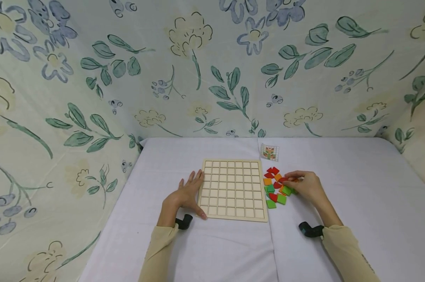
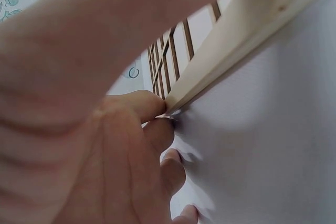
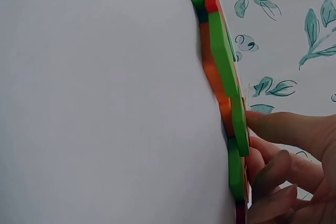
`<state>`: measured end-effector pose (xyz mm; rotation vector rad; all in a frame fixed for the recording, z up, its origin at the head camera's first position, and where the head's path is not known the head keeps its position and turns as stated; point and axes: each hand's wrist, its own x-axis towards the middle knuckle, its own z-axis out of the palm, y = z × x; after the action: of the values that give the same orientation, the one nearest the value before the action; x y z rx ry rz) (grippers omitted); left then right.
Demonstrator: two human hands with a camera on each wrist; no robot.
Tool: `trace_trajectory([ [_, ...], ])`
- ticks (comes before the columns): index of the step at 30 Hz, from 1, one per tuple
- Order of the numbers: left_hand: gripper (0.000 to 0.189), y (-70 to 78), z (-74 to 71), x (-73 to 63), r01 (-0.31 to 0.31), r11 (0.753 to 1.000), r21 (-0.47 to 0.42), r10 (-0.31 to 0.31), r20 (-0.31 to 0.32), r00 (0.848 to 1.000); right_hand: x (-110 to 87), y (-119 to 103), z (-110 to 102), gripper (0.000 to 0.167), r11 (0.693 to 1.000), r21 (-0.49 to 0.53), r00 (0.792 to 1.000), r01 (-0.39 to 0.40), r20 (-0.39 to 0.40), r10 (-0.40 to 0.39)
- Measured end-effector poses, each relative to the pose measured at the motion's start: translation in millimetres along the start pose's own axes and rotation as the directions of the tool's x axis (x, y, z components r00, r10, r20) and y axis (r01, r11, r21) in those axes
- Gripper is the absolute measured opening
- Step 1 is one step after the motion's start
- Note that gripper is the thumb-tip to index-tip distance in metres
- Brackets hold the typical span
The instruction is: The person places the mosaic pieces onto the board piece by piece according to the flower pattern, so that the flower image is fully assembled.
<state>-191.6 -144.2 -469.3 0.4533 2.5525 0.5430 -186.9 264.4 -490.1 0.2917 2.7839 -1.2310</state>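
A square wooden grid board [image 1: 230, 219] lies flat on the table. My left hand [image 1: 186, 194] rests along its left edge with fingers spread, the thumb at the near corner. In the left wrist view, the fingertips touch the board's side [image 2: 220, 59]. To the right of the board is a loose pile of small red, orange and green tiles, among them a green tile [image 1: 281, 199] and an orange tile [image 1: 267, 181]. Over this pile my right hand [image 1: 307, 187] pinches a red tile [image 1: 283, 179] with its fingertips. Green tiles [image 3: 223, 56] partly hide those fingertips in the right wrist view.
Behind the pile lies a small pattern card [image 1: 270, 152] with a coloured flower-like design. A white cloth [image 1: 233, 250] covers the table, with a crease running toward the front. Flower-printed fabric [image 1: 198, 78] hangs behind and at the sides.
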Motion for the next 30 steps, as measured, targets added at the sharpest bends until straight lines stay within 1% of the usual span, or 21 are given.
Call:
trace_trajectory([
  [9, 0.155, 0.0, 1.2, 0.6, 0.005, 1.0, 0.011, -0.005, 0.004, 1.0, -3.5, -3.7, -3.5, 0.039, 0.998, -0.037, 0.998, 0.054, 0.042, -0.053],
  [17, 0.154, -0.5, 0.9, 0.1, 0.004, 1.0, 0.019, -0.004, 0.005, 1.0, -2.4, -7.9, -1.6, 0.037, 0.996, -0.078, 0.998, 0.041, 0.052, -0.037],
  [21, 0.154, 0.0, -0.2, -0.5, -0.001, 1.0, 0.015, 0.001, 0.002, 1.0, -1.4, -7.9, -1.1, 0.035, 0.993, -0.105, 0.997, 0.058, 0.055, -0.052],
  [25, 0.154, 0.0, -0.5, -0.5, -0.002, 1.0, 0.012, 0.002, 0.003, 1.0, -1.3, -6.5, -0.8, 0.034, 0.99, -0.122, 0.996, 0.077, 0.048, -0.071],
  [30, 0.154, -0.6, -0.1, 0.1, -0.004, 1.0, 0.019, 0.004, 0.002, 1.0, -1.2, -5.7, 0.8, 0.034, 0.988, -0.128, 0.996, 0.091, 0.009, -0.09],
])
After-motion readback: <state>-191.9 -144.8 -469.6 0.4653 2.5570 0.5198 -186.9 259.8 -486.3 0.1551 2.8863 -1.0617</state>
